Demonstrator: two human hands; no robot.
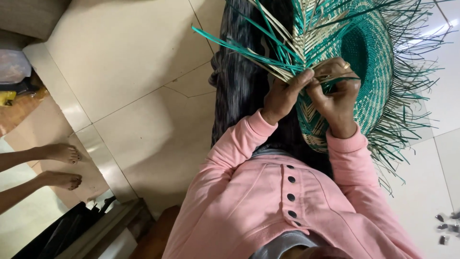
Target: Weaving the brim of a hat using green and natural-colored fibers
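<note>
Cream tile floor fills most of my head view, with a raised pale step well left of the hat. The hat, woven in green and natural straw, lies over the wearer's dark-clothed lap, brim edge unfinished, loose strips fringing out all round it. A fan of longer green and pale strands sticks out from the hat's left edge. Left hand sits at the base of that fan, thumb and fingers pinched shut on the strands. Right hand is just beside it, touching the hat's brim, fingers curled and gripping a green strip; a ring shows on one finger. Both wrists come out of pink sleeves; pink buttoned top sits below the hat. Two bare feet of another person stand far left of the hat, by the step. A few small grey bits lie on the floor well below-right of the hat.
</note>
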